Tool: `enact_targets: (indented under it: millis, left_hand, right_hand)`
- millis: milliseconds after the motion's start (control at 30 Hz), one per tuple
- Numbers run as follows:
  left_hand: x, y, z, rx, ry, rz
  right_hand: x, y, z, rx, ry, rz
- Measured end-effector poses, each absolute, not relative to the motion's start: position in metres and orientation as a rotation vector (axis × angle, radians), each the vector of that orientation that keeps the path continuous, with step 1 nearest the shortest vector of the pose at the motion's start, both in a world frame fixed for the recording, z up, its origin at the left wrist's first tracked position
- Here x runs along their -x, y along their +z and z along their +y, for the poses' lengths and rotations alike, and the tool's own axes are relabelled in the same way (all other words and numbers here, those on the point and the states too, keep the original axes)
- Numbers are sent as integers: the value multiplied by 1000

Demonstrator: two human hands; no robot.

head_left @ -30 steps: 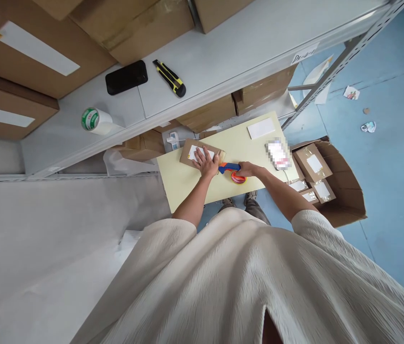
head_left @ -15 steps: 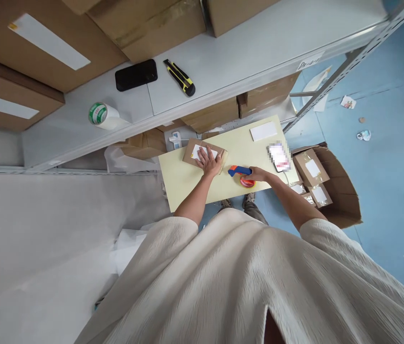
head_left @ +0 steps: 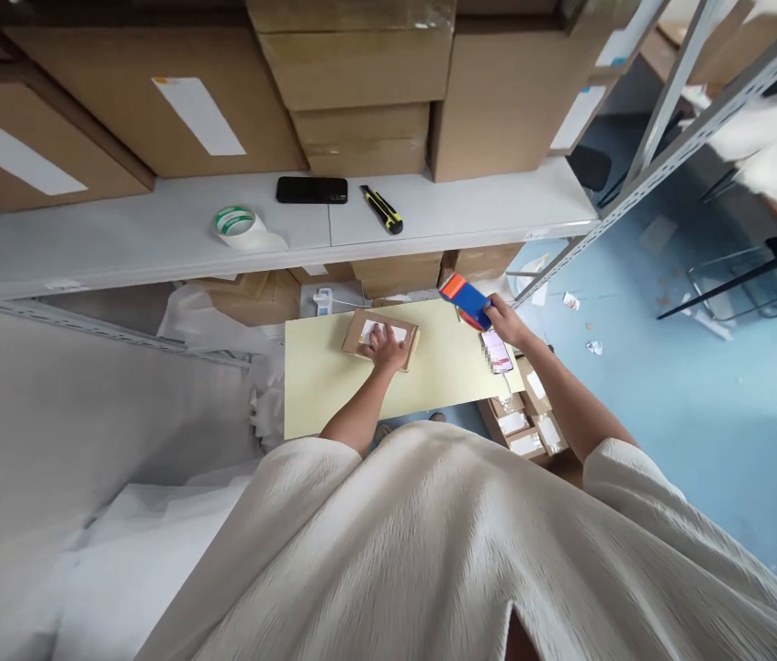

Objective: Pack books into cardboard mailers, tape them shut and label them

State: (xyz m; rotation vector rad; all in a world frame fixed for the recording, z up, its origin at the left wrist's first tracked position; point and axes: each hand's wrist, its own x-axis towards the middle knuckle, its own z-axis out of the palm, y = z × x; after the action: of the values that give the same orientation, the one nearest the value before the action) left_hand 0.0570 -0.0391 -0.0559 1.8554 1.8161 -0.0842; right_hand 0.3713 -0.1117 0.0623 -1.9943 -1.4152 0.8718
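Note:
My left hand (head_left: 387,349) lies with spread fingers on top of a small cardboard box (head_left: 355,332) that bears a white label. The box rests on the pale yellow tabletop (head_left: 312,386). In my right hand (head_left: 504,321) is a blue and orange tape dispenser (head_left: 466,299), gripped by its handle and raised over the table's right part. A lit phone (head_left: 497,352) with a cable lies on the table just below that hand. Between the box and the dispenser there is a gap of bare tabletop.
A grey shelf (head_left: 174,229) crosses behind the table, carrying a tape roll (head_left: 235,222), a black phone (head_left: 311,190), a yellow-black utility knife (head_left: 383,211) and large cartons (head_left: 223,101). Right of the table, labelled small boxes (head_left: 526,444) sit in a carton. White wrapping material (head_left: 147,542) lies at the left.
My right hand has lifted the tape dispenser up and away from the table's near edge, toward its far right. My left hand stays on the box. The view has tilted upward.

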Motion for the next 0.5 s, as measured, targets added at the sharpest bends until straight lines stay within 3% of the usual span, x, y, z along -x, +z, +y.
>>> enact_targets:
  millis: [233, 367, 500]
  left_hand:
    - [-22, -53, -67, -2039, -124, 1730]
    - [-14, -62, -87, -2086, -81, 1697]
    - [-12, -68, -96, -2130, -68, 1674]
  right_hand:
    - [-391, 147, -20, 1849, 127, -1873]
    - [-397, 159, 40, 1848, -190, -2080]
    - [-396, 154, 81, 2012, -256, -2142]
